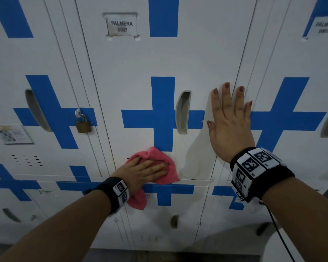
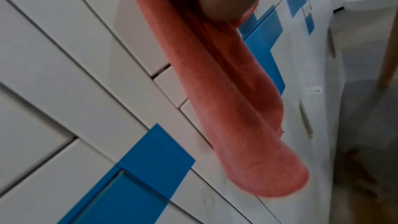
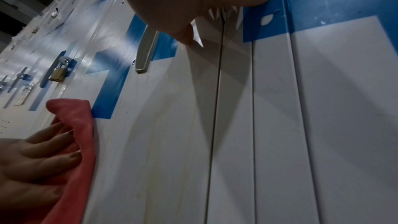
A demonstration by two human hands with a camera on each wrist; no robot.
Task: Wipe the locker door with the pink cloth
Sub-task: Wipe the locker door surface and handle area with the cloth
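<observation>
Cloth (image 1: 155, 167) lies bunched under my left hand (image 1: 142, 172), whose straight fingers press it flat against the door (image 1: 140, 59) low down, just below the foot of the blue cross (image 1: 162, 114). One pink end dangles under my wrist past the door's bottom edge (the left wrist view shows it hanging in a long fold). My right hand (image 1: 229, 121) is spread wide, palm flat on the door's right edge beside the grey handle (image 1: 182, 112), its outer fingers reaching over the seam onto the next locker. A label (image 1: 121, 25) reads PALMERA at the top. On the locker to the left, a brass padlock (image 1: 83, 123) hangs.
</observation>
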